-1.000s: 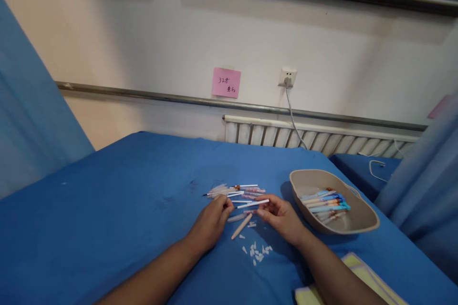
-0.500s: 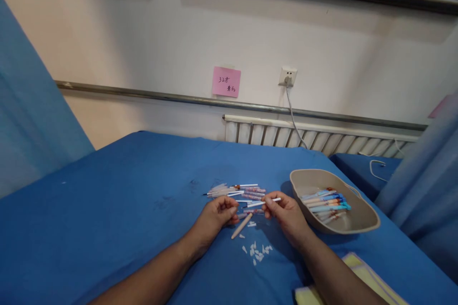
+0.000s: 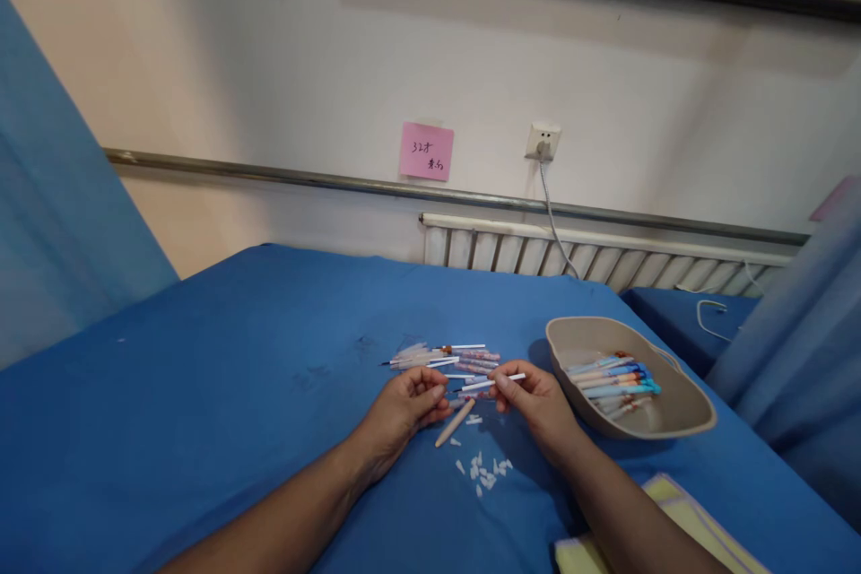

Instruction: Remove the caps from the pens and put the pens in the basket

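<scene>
My right hand (image 3: 528, 395) pinches a white pen refill (image 3: 494, 382) between thumb and fingers, its dark tip pointing left. My left hand (image 3: 417, 399) is closed just left of that tip, thumb against fingers; what sits in the pinch, if anything, is too small to make out. Behind both hands lies a loose pile of pen parts (image 3: 421, 359), with patterned barrels and white refills among them. A beige pen barrel (image 3: 456, 423) rests at a slant on the blue sheet between my hands. Several small white tips (image 3: 485, 472) are scattered nearer to me.
To the right stands a beige plastic basket (image 3: 679, 413) holding several coloured pens (image 3: 615, 381). A yellow cloth (image 3: 692, 520) lies under my right forearm. The blue-covered table (image 3: 221, 377) reaches back toward a wall with a radiator (image 3: 525, 256); blue curtains (image 3: 60, 197) hang at both sides.
My left hand's fingers have closed a little and shifted slightly. The refill in my right hand has stayed nearly in place.
</scene>
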The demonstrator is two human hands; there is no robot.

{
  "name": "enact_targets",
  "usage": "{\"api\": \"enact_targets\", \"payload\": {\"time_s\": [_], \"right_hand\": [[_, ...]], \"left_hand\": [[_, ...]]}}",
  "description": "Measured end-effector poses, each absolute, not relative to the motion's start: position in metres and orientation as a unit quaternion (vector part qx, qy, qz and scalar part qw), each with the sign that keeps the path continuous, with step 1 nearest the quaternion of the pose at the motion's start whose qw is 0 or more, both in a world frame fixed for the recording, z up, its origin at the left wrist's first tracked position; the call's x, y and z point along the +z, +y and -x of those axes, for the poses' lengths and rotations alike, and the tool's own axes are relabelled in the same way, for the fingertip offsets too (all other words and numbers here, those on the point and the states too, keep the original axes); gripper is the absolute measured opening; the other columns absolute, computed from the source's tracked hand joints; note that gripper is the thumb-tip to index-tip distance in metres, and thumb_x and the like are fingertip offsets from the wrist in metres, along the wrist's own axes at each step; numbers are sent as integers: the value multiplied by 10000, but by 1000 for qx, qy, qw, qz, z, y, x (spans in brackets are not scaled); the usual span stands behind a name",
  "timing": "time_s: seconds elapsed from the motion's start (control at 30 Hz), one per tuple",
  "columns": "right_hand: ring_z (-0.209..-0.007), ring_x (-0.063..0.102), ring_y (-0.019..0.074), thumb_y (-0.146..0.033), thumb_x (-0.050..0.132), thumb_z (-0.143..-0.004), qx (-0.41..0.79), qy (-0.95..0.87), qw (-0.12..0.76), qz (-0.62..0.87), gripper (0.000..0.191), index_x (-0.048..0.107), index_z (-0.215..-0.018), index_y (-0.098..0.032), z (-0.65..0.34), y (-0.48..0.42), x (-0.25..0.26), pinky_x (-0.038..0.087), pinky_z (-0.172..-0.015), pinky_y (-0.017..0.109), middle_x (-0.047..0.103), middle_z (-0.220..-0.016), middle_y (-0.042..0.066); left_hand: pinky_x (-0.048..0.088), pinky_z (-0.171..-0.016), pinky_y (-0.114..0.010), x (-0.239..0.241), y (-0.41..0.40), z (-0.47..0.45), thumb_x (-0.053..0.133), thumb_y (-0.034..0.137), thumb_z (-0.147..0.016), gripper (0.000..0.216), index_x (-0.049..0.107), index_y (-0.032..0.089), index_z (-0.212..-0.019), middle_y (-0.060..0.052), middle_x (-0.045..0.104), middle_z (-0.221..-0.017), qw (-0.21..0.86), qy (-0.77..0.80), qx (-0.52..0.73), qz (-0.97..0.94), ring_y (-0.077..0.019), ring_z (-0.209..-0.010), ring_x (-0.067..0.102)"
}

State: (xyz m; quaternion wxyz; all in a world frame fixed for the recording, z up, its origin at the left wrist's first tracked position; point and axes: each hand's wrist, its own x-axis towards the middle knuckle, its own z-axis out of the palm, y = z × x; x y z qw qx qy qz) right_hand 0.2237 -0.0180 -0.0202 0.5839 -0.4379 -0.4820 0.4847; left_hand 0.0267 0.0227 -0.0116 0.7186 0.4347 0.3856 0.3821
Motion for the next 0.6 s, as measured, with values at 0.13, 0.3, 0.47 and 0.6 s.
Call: {"api": "enact_targets", "payload": {"time_s": [0.13, 0.3, 0.47, 0.6], "right_hand": [[-501, 512, 90, -446, 670, -719, 483, -488, 581, 436, 287, 627, -753, -164, -223, -18, -20, 385, -508, 218, 621, -629, -1], [-498, 514, 90, -446, 680, -708, 483, -496, 572, 440, 294, 641, -764, -160, -222, -18, -20, 394, -509, 222, 623, -632, 5], [-503, 532, 101, -455, 703, -674, 499, -498, 555, 441, 320, 670, -802, -164, -218, -19, -24, 413, -516, 234, 657, -648, 22], [-518, 552, 111, -443, 710, -665, 518, -516, 519, 443, 327, 687, -835, -165, -215, -21, -25, 434, -537, 250, 684, -686, 35]], "left_hand": [[530, -689, -226, -11, 22, -27, 740, 161, -669, 215, 583, 137, -815, 34, 572, -681, 717, 388, 383, -433, -71, -615, 590], [532, -692, -228, -12, 21, -27, 748, 170, -665, 236, 577, 136, -824, 34, 576, -715, 717, 389, 379, -436, -71, -622, 598], [535, -694, -234, -15, 21, -27, 752, 195, -670, 247, 577, 136, -833, 36, 569, -697, 716, 389, 371, -445, -73, -622, 598], [537, -683, -239, -19, 22, -27, 759, 214, -668, 268, 573, 136, -844, 32, 579, -699, 714, 391, 361, -455, -75, -610, 599]]}}
